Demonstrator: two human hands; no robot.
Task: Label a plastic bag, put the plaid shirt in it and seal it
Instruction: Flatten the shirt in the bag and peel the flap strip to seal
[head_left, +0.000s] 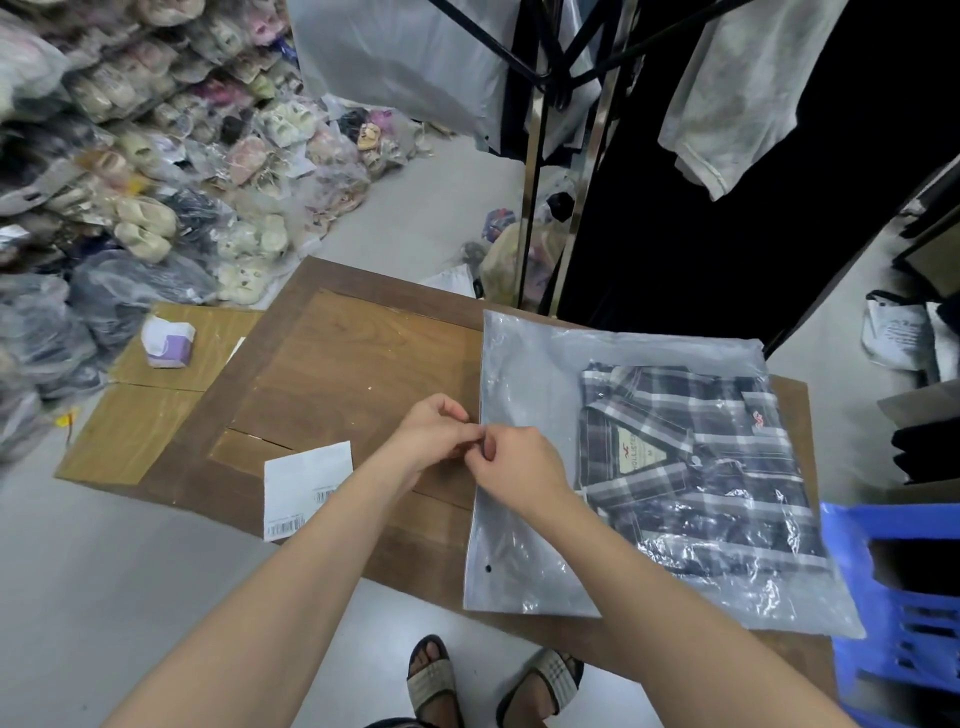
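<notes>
Wooden board (363, 353): one bagged plaid shirt (696, 467)

The two hands (480, 447) meet at the left edge of the clear plastic bag (524, 374), their fingertips curled so the pinch itself is hidden. The right forearm covers the bag's near left part. Left of the bag, print on the white barcode label sheet (301, 483) is too small to read. The blue plastic crate (904, 597), right of the bag, is cut off by the frame edge.
</notes>
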